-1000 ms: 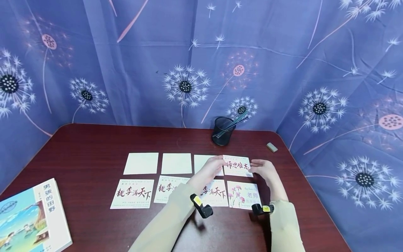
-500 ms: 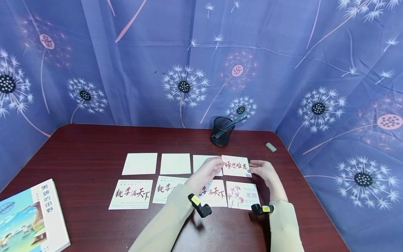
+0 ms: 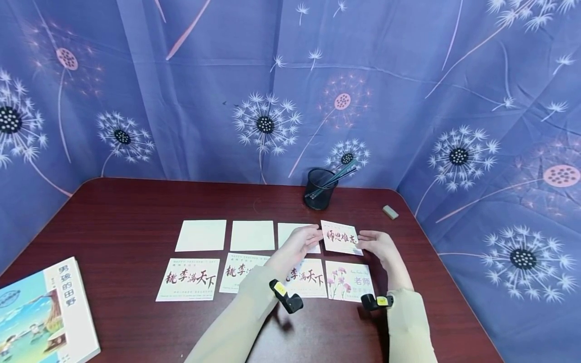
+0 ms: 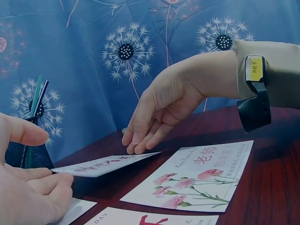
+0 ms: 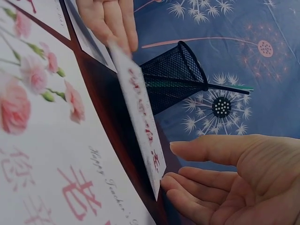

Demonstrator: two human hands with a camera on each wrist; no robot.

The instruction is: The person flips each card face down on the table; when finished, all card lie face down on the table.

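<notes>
At the far left of the dark red table (image 3: 113, 212) a picture book (image 3: 43, 315) lies at the near edge, well apart from the work. Rightward, two rows of cards are laid out: three blank cream cards (image 3: 201, 235) behind, three red-calligraphy greeting cards (image 3: 189, 279) in front, and a carnation card (image 3: 348, 281) closing the front row. The left hand (image 3: 300, 243) pinches the left edge of a calligraphy card (image 3: 341, 237), thumb above and fingers curled beneath; this card hangs tilted just above the table at the right end of the back row. The right hand (image 3: 379, 245) meets the card's right edge with relaxed, nearly straight fingers (image 4: 140, 136), steadying rather than gripping. Behind stand a black mesh pen holder (image 3: 320, 188) and, further right, an eraser (image 3: 391, 212). By the look of it, the card is being set into the open fourth spot; next it wants lowering flat, square with its neighbours.
</notes>
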